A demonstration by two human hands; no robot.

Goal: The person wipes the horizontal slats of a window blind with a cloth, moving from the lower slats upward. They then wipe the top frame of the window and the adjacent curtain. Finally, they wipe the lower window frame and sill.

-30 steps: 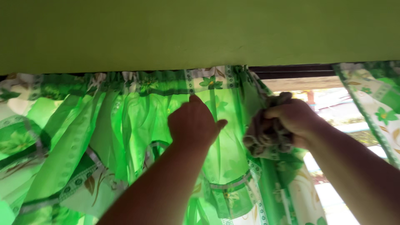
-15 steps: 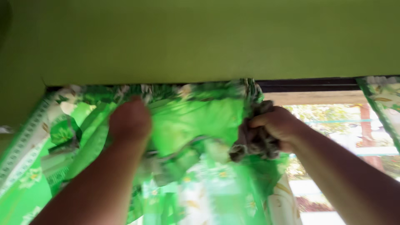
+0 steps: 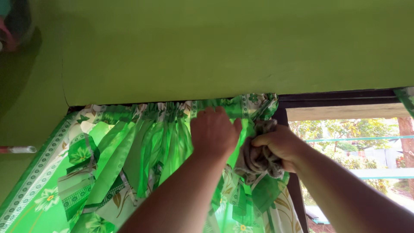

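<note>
Since half a second ago, the left hand [image 3: 214,133] is being shifted right along the curtain [image 3: 129,146], toward frame centre, fingers pressed flat on the gathered top. A grey rag [image 3: 258,156] is being gripped in the closed right hand [image 3: 279,144], right of centre, beside the window frame [image 3: 336,97].

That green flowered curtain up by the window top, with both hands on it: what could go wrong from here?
1. The left hand presses the green curtain just under its gathered top edge; a hard tug might pull that edge loose.
2. The right hand grips a grey rag bunched against the curtain's edge, so any dirt on the rag could rub onto the fabric.
3. Both arms reach overhead, so the rag could slip and drop.
</note>
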